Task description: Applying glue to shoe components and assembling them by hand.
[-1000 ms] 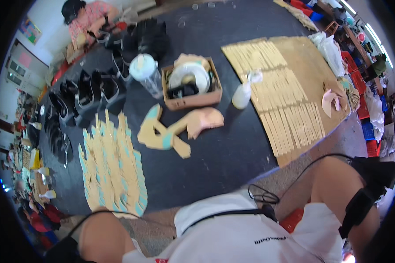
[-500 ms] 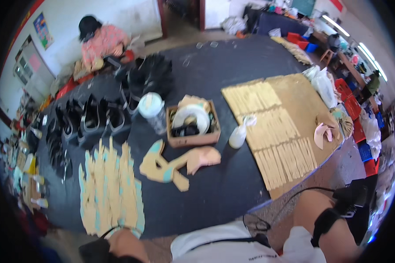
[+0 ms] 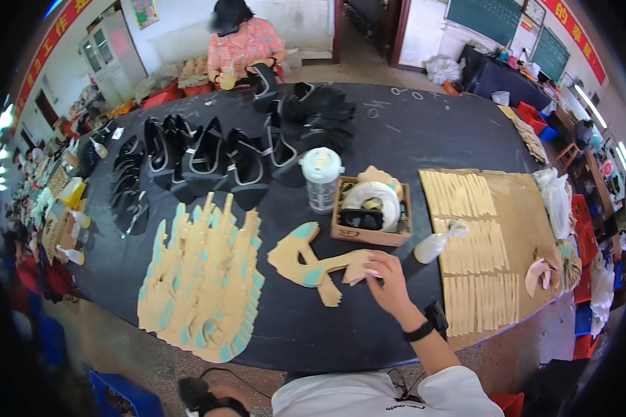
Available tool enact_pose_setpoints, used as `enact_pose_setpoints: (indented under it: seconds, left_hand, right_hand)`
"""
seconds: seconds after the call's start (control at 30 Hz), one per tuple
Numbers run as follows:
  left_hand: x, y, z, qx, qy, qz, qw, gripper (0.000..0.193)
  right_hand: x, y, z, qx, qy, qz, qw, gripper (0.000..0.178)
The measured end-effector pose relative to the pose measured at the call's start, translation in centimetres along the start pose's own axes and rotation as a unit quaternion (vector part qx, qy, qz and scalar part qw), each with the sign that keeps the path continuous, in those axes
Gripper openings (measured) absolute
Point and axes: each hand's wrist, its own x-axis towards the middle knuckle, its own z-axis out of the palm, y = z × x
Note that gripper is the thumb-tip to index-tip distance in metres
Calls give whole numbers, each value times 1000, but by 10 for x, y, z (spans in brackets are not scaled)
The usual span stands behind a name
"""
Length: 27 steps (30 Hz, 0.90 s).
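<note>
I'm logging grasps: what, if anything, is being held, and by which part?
The right grip is at the right end of the pinkish-tan pieces; whether it pinches or only touches them cannot be told. The left grip is out of view.

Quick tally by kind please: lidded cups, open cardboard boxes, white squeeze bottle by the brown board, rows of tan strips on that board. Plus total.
Lidded cup: 1
Open cardboard box: 1
White squeeze bottle: 1
Rows of tan strips: 3
Total: 6
Cutouts by the right hand overlap, so not counted.
</note>
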Motion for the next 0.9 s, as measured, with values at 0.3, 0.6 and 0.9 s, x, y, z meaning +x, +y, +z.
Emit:
enact_pose_setpoints:
  seconds: [0.3,0.6,0.9]
  left_hand:
    - [-230,8,23,60,262,-771,578,31]
    - [-324,-91,19,456,59,-690,559,33]
    - [-353,-147,-12,533,-65,-765,355,55]
  right_hand:
    - [-33,77,86,-144,-70,66,985,41]
    - [-24,61,81,-159,-85,117,977,44]
    - [-43,56,92,-178,-40,221,958,85]
